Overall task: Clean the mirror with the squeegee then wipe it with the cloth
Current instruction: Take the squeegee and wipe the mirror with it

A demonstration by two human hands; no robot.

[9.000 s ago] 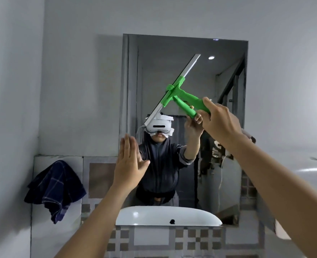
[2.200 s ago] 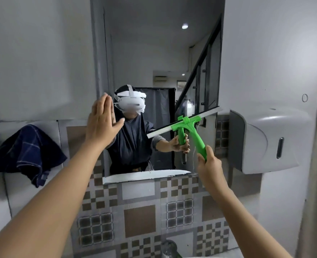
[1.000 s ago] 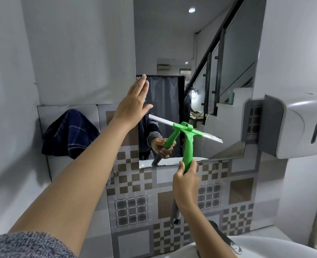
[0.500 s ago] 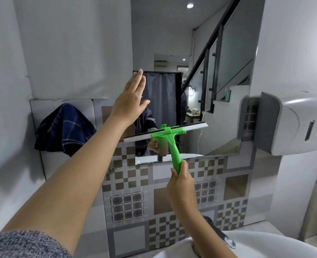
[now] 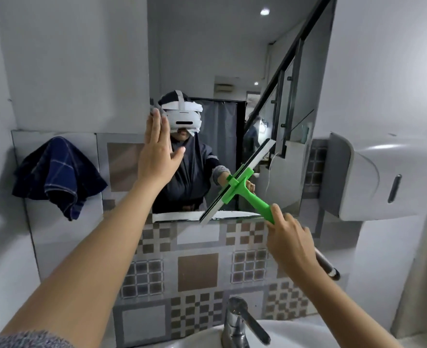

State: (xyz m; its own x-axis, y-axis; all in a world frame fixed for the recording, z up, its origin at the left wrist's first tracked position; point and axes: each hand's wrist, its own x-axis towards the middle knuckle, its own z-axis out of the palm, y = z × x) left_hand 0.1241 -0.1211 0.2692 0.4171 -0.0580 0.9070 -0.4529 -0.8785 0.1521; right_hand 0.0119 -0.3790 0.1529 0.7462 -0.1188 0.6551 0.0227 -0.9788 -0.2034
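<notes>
Against mirror, left hand spread flat, right hand gripping squeegee; cloth aside.

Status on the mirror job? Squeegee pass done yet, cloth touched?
Done: cannot tell how much glass is cleared. In hand: the right hand grips the squeegee, blade tilted across the lower part of the mirror; the left hand is open at its left edge. Left: the wipe, since the cloth hangs on the wall at left, untouched.
</notes>
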